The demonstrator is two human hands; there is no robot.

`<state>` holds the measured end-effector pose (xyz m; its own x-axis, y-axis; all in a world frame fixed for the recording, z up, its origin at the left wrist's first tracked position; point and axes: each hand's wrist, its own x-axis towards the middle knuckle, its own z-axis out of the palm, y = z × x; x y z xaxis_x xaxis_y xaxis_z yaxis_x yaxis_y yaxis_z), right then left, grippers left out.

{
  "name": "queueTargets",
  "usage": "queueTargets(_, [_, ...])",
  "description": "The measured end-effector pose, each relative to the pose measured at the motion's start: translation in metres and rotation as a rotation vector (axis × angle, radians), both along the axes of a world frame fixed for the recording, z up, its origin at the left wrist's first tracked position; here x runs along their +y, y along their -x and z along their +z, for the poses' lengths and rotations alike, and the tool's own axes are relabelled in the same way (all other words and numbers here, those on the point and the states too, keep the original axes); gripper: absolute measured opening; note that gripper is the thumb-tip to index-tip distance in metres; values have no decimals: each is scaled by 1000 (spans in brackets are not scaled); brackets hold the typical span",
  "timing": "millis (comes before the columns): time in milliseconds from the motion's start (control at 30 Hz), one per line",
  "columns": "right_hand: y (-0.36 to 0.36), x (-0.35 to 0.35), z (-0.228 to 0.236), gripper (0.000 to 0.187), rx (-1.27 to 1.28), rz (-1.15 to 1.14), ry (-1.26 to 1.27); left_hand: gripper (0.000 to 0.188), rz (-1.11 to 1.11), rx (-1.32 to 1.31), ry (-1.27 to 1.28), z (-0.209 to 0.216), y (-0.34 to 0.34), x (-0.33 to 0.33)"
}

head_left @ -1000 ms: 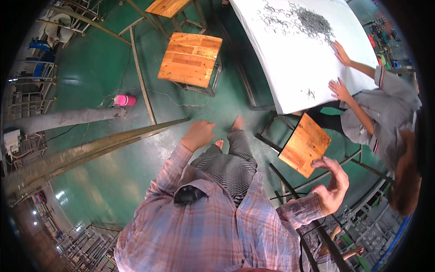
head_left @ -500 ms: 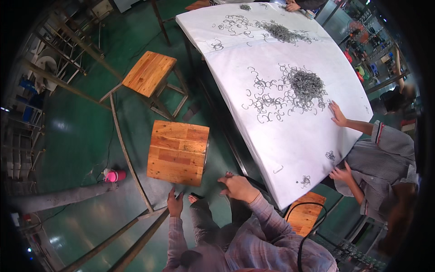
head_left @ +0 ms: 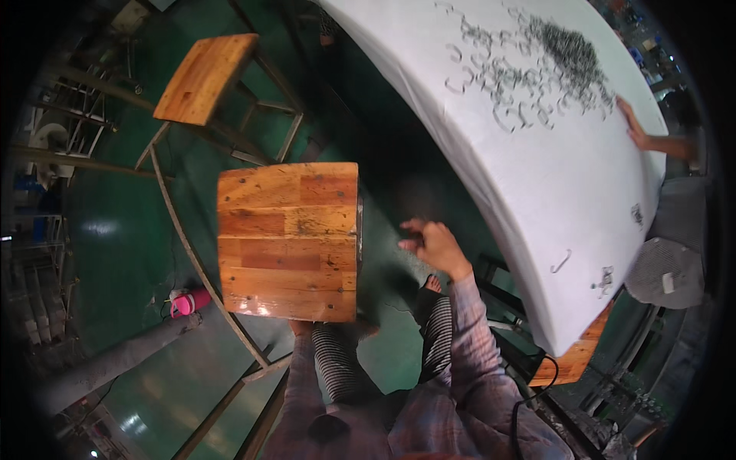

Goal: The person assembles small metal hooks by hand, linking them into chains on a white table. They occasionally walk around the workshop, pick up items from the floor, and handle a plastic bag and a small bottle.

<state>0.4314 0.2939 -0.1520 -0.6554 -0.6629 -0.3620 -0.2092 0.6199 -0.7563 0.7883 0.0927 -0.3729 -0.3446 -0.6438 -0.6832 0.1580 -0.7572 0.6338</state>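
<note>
The square, orange-brown wooden stool [head_left: 287, 244] is left of the long white-covered table [head_left: 529, 184]. The left hand [head_left: 301, 327], mostly hidden, meets the stool's near edge, grip unclear; the right hand [head_left: 438, 247], loosely spread, hovers between stool and table.

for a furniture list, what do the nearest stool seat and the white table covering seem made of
Nearest stool seat: likely wood, probably varnished, from joined boards, knots and glossy highlights.
White table covering: matte, perhaps cloth or paper, judging by creases along its edge.
</note>
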Motion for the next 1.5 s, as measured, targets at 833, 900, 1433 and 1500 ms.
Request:
queueTargets(833, [214, -17, -437, 23, -153, -360, 117, 52, -1543, -257, 1406, -242, 73, -55])
queueTargets(900, [220, 18, -459, 23, -144, -459, 113, 43, -1532, -68, 1096, -229, 69, -47])
queueTargets(1433, [202, 54, -595, 17, 372, -106, -180, 21, -2516, -4, 888, -210, 115, 140])
queueTargets(1500, [196, 47, -599, 20, 346, -226, -248, 17, -2155, -48, 1293, -228, 133, 167])
